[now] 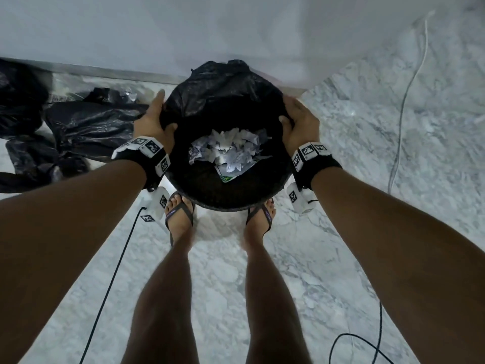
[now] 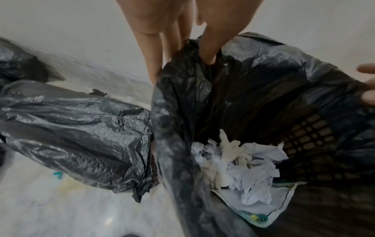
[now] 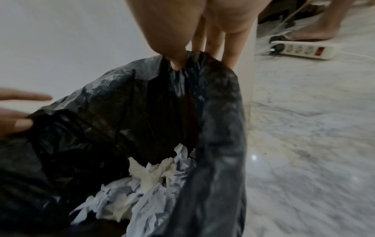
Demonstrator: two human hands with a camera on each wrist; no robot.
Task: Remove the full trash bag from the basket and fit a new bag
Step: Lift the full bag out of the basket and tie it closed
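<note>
A black mesh basket [image 1: 225,204] stands on the marble floor between my feet, lined with a black trash bag [image 1: 223,85]. Crumpled white paper [image 1: 225,149] and a printed wrapper lie inside. My left hand [image 1: 164,111] pinches the bag's left edge, thumb inside and fingers outside. My right hand [image 1: 290,111] pinches the right edge the same way. In the left wrist view the thumb [image 2: 209,52] presses into the bag [image 2: 182,96], and the basket mesh [image 2: 308,133] shows behind the paper [image 2: 239,163]. The right wrist view shows my thumb [image 3: 174,59] tucked into the bag's gathered rim [image 3: 219,112].
Loose black bags [image 1: 86,127] lie on the floor to the left, by the white wall [image 1: 183,35]. A black cable [image 1: 112,271] runs past my left foot, and a white cable [image 1: 404,101] trails at right. A white power strip [image 3: 300,49] and a bare foot [image 3: 316,30] sit beyond the wall corner.
</note>
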